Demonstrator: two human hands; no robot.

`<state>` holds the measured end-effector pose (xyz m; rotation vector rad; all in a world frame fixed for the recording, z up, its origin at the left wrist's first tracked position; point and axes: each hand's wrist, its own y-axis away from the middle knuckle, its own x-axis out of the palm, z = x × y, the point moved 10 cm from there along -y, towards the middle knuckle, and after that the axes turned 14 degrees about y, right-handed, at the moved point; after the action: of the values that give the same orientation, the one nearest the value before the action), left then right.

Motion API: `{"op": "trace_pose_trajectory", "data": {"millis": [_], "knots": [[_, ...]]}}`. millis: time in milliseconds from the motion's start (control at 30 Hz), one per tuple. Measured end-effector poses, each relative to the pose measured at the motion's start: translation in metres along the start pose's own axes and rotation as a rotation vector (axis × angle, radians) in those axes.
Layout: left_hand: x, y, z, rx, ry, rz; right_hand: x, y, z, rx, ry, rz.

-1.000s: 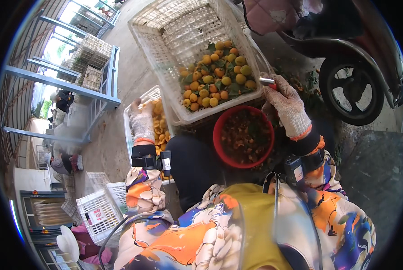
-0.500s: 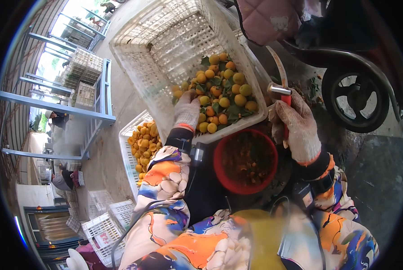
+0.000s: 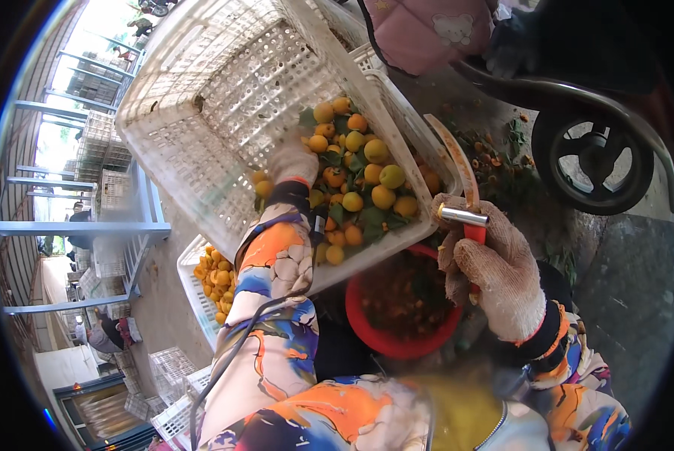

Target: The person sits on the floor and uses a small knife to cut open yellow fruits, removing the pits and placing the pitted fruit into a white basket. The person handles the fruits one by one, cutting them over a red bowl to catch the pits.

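Observation:
My left hand (image 3: 293, 163), in a knitted glove, reaches into a tilted white perforated plastic crate (image 3: 239, 75). It is at the near left of a pile of yellow-orange apricots (image 3: 353, 201) mixed with green leaves. Motion smears its fingers, so their grip does not show. My right hand (image 3: 506, 282), also gloved, is closed around the red handle of a small sickle (image 3: 463, 169). The curved blade points up, above a metal collar. Below the crate's near edge sits a red basin (image 3: 367, 334) holding dark scraps and leaf bits.
Left of my left forearm, a second white crate (image 3: 194, 289) holds orange fruit pieces. A black wheel (image 3: 596, 158) and a pink quilted cover (image 3: 427, 34) stand at the upper right. Fallen leaves and fruit (image 3: 495, 154) litter the ground. Blue metal racks (image 3: 89, 228) stand at far left.
My left hand has shifted slightly left and up within the crate. My right hand with the sickle sits a little lower and further left. The whole view has shifted somewhat.

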<state>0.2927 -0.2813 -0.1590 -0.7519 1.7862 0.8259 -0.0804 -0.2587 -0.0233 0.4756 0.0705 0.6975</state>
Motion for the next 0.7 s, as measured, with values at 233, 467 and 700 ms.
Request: {"op": "trace_pose_trajectory", "data": {"millis": [233, 467, 700], "knots": [[-0.002, 0.072, 0.008, -0.136, 1.617, 0.350, 0.005, 0.008, -0.002, -0.090, -0.040, 0.023], [-0.040, 0.251, -0.045, -0.201, 2.227, 0.735, 0.025, 0.022, -0.002, -0.115, 0.133, 0.095], [-0.057, 0.323, -0.030, -0.181, 2.065, 0.593, 0.053, 0.068, 0.007, -0.502, 0.474, 0.079]]}}
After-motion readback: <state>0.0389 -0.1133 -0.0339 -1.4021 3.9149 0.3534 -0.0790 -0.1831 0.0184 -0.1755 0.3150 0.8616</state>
